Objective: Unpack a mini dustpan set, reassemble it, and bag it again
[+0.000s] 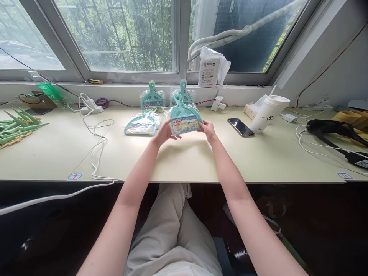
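Note:
A teal dustpan and brush set (pixel 185 115) in clear wrap is held up above the table, its handle pointing to the window. My left hand (pixel 166 132) grips its lower left edge, with some fingers showing beneath. On its lower right edge my right hand (pixel 207 129) is closed. Behind it, two similar wrapped sets, one at left (pixel 152 97) and one at right (pixel 184 94), lean upright against the sill wall; the held set partly covers the right one. Another wrapped set (pixel 140 124) lies flat on the table, left of my left hand, with more wrapped teal plastic beside it.
On the pale table (pixel 184 165), a phone (pixel 240 127) and a white cup (pixel 268 113) stand to the right, near a black strap (pixel 330 130). White cables (pixel 99 145), a green-labelled bottle (pixel 48 90) and green leaves (pixel 17 124) are at left. A wrapped package (pixel 211 69) sits on the sill.

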Tool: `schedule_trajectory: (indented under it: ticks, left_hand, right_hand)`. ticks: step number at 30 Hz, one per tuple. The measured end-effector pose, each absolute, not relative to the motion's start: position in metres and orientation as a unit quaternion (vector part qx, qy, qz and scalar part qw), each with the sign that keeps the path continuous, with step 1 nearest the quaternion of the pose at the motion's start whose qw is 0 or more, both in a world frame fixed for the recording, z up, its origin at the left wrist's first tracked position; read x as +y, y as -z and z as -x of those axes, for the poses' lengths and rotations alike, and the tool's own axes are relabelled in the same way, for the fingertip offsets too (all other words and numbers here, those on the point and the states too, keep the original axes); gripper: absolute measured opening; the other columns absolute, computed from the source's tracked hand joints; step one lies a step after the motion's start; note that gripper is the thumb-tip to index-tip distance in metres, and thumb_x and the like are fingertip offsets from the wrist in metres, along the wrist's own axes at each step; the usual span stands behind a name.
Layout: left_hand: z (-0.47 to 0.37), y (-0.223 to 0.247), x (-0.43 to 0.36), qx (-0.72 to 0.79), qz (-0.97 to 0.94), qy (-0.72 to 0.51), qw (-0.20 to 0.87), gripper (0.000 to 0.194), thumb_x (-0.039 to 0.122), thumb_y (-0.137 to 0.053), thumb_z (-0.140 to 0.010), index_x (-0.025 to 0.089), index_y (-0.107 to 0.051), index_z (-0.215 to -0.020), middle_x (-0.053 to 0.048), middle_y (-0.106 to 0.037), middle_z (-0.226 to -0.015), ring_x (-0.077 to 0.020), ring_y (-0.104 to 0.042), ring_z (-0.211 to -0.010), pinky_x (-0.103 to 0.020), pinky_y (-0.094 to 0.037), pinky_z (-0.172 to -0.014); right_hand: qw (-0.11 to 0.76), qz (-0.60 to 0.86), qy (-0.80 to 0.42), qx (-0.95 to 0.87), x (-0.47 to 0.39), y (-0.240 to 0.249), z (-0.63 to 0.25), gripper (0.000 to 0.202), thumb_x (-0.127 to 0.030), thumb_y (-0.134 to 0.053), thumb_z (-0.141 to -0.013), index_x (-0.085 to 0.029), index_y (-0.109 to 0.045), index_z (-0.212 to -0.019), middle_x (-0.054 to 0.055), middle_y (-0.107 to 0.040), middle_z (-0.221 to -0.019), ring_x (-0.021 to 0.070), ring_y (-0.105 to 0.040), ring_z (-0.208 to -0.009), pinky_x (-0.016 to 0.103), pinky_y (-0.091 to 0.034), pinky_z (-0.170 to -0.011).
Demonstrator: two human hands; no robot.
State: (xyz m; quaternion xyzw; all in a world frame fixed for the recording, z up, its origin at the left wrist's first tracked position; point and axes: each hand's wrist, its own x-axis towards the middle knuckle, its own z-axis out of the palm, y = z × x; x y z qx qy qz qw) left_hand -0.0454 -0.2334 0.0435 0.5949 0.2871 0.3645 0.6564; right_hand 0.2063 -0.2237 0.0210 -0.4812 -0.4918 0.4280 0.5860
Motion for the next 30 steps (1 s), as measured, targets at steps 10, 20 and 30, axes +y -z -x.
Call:
schedule_trajectory:
  ticks: [10,20,30]
  left_hand:
    - [0.037,-0.039,-0.234,0.373,-0.603,-0.457,0.537,0.053,0.041,-0.061,-0.087,0.02,-0.043,-0.132,-0.016,-0.056,-0.14,-0.0152,-0.073,-0.069,-0.023,-0.056,-0.06]
    - [0.033,-0.042,-0.23,0.414,-0.567,-0.498,0.509,0.043,0.039,-0.051,-0.092,0.022,-0.041,-0.13,-0.012,-0.064,-0.124,-0.0127,-0.071,-0.061,-0.021,-0.05,-0.051]
    - [0.028,-0.035,-0.227,0.432,-0.58,-0.495,0.482,0.044,0.038,-0.054,-0.09,0.022,-0.04,-0.129,-0.01,-0.066,-0.115,-0.0118,-0.069,-0.057,-0.022,-0.049,-0.049]
  right_hand:
    - [0.612,0.502,-0.364,-0.492,-0.222,-0.018,-0.193,0.02,-0.033,-0.06,-0.089,-0.017,-0.062,-0.102,0.007,-0.071,-0.101,0.019,-0.07,-0.09,0.04,-0.066,-0.079]
    - [0.57,0.497,-0.348,-0.554,-0.228,-0.021,-0.178,0.041,-0.062,-0.037,-0.094,-0.025,-0.045,-0.111,0.008,-0.066,-0.114,0.017,-0.071,-0.082,0.031,-0.063,-0.064]
    - [0.568,0.524,-0.31,-0.554,-0.228,-0.015,-0.179,0.072,-0.072,-0.071,-0.065,-0.025,-0.043,-0.111,0.006,-0.068,-0.107,0.0167,-0.071,-0.063,0.028,-0.059,-0.057]
